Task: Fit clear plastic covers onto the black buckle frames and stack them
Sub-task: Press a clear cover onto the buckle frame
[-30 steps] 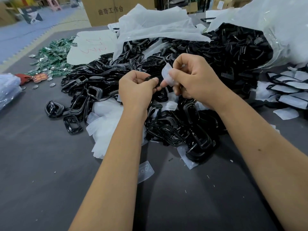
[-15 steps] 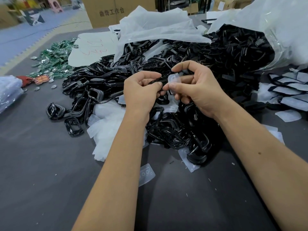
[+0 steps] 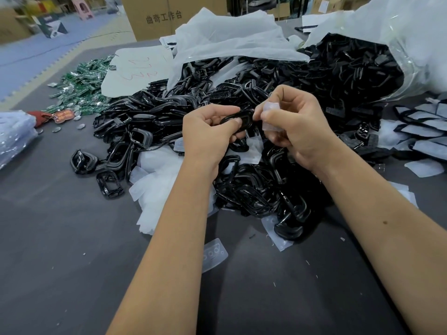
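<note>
A black buckle frame (image 3: pixel 238 118) is held above the big heap of loose black frames (image 3: pixel 254 146) that spreads across the grey table (image 3: pixel 60 250). The left hand (image 3: pixel 209 132) grips the frame's left end, its fingers curled over the top edge and its thumb pressed against the near side, so the hand is closed round the frame. The right hand (image 3: pixel 294 124) is just beside it, almost touching, and pinches a clear plastic cover (image 3: pixel 272 117) between thumb and bent forefinger; the cover's left edge meets the right end of the frame, though whether it is already seated on it cannot be told. The other fingers of the right hand are folded in under the cover. Both forearms reach in from the near edge of the table. More clear covers (image 3: pixel 157 187) lie loose beside and under the heap, and one separate cover (image 3: pixel 214 253) lies flat on the table between the forearms. At far right lie covered frames in overlapping rows (image 3: pixel 425 131).
</note>
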### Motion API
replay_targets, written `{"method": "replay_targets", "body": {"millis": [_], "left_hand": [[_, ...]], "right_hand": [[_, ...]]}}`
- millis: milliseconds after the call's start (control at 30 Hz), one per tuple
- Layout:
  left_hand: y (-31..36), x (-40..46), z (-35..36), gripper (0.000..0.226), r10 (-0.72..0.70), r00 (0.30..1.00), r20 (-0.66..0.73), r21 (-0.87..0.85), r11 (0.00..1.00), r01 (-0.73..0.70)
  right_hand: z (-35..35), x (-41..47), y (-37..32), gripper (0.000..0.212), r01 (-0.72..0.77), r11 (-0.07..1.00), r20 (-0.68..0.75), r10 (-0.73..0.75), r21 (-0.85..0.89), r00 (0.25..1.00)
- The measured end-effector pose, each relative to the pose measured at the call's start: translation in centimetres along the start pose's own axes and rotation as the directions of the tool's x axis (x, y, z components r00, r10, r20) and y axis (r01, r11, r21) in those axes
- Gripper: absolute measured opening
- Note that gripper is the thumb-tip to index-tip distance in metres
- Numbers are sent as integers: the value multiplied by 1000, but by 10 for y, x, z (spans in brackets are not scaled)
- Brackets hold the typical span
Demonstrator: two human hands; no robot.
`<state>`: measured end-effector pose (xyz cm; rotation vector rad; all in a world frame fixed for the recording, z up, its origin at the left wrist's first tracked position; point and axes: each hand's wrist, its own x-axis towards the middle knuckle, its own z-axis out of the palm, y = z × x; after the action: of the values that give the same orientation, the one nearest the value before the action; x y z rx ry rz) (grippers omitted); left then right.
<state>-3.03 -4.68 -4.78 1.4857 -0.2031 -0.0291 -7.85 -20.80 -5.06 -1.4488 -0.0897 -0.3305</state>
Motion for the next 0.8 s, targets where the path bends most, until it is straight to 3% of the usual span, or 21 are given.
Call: {"method": "replay_targets", "body": {"millis": [200,300,467,633,800], "left_hand": [[-1,-2,1,19,-3,1000,15,-60,998,4],[-1,-2,2,19,6,1000,7,-67,998,-5],[-3,-2,4,20,11,1000,21,-70,998,-10],[-4,-2,5,21,11,999,33,-118,993,-7],[-10,0,6,22,62,997,41,-97,994,-57]], "right_hand": [[-8,4,-3,26,-14,970,-109,42,244,993],[-10,4,-1,8,23,983,-168,8,180,986],[-8,4,-4,39,7,996,-191,10,87,981],[-2,2,-6,23,3,1000,-209,3,29,978],[0,1,0,26,11,999,-205,-4,32,979]]}}
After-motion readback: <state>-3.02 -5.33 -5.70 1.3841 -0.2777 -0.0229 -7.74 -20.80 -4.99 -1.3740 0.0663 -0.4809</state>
